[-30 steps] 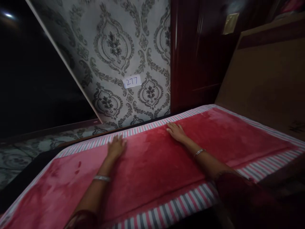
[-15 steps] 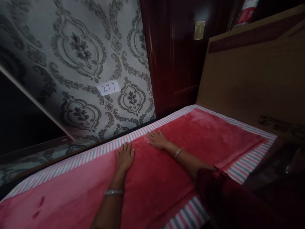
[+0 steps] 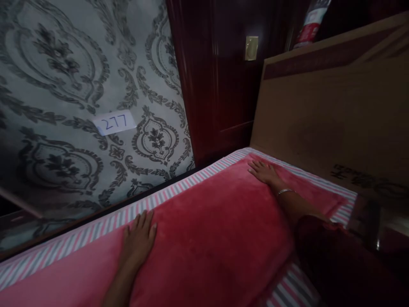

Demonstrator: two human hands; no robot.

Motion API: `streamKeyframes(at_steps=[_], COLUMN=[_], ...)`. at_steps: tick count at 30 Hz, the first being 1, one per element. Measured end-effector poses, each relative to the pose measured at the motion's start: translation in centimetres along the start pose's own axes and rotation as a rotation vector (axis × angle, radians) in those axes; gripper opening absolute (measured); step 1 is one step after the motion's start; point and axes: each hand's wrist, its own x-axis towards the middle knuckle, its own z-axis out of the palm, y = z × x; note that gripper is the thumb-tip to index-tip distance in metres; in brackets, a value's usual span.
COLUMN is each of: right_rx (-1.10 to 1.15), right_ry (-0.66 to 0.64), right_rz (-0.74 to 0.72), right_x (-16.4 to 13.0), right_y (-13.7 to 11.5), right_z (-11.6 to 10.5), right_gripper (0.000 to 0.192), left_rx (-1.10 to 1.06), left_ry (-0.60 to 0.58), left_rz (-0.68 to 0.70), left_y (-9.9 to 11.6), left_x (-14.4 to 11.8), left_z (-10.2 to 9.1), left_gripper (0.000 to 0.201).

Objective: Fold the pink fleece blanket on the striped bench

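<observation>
Blanket (image 3: pixel 217 230), red, spread over striped sheet (image 3: pixel 179 187) beside wall (image 3: pixel 79 85). Left hand (image 3: pixel 139 238) flat, fingers spread, on blanket's far edge. Right hand (image 3: pixel 265 172) flat, open, near far corner; bangle (image 3: pixel 285 191) on wrist. Box (image 3: pixel 335 106) behind.

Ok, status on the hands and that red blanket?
Left hand flat on red blanket, near the far edge. Right hand flat by the far corner. Both open, holding nothing. Cardboard box beside the bed's end.

A home bedroom: striped bed (image 3: pixel 166 192), damask wallpaper (image 3: pixel 64 76) tagged 277, dark wooden wardrobe (image 3: pixel 220 85).
</observation>
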Motion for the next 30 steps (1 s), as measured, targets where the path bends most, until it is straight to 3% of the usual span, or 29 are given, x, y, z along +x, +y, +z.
streamKeyframes(at_steps=[5,8,11,13,15,17,19,25,27,30], right_rx=[0.019,0.031,0.01,0.006,0.03,0.059,0.064,0.064,0.072,0.068], right_ry=[0.04,0.03,0.154,0.198,0.111,0.004,-0.026,0.044,0.024,-0.052], right_rz=[0.045,0.104,0.096,-0.085,-0.309,-0.369,-0.268,0.037,0.101,0.157], right_x=[1.2,1.5,1.9,2.1,2.4,2.8,3.5,5.5,5.6,4.4], right_y=[4.0,4.3,1.6,-1.1,-3.4,-4.3,-3.3,2.3,2.4,0.6], right_z=[0.2,-0.3,-1.0,-1.1,-0.9,-0.5,-0.1,0.1,-0.6,-2.4], right_gripper=[0.061,0.061,0.061,0.061,0.061,0.062,0.063,0.063,0.063,0.062], left_rx=[-0.008,0.032,0.045,0.025,-0.005,-0.028,-0.049,-0.057,-0.04,-0.009], left_ry=[0.002,-0.001,0.004,0.018,0.038,0.048,0.052,0.052,0.044,0.033], left_rz=[-0.005,-0.012,0.0,0.01,0.014,0.008,0.009,0.018,0.017,0.025], left_y=[-0.3,-0.5,-0.8,-1.1,-1.5,-1.9,-2.2,-2.6,-2.4,-2.2], left_x=[0.4,0.5,0.7,0.9,1.2,1.3,1.4,1.4,1.4,1.5], left_z=[0.4,0.7,1.2,1.6,2.1,2.5,2.9,3.1,2.9,2.7], left_gripper=[0.061,0.062,0.063,0.064,0.065,0.065,0.066,0.066,0.067,0.068])
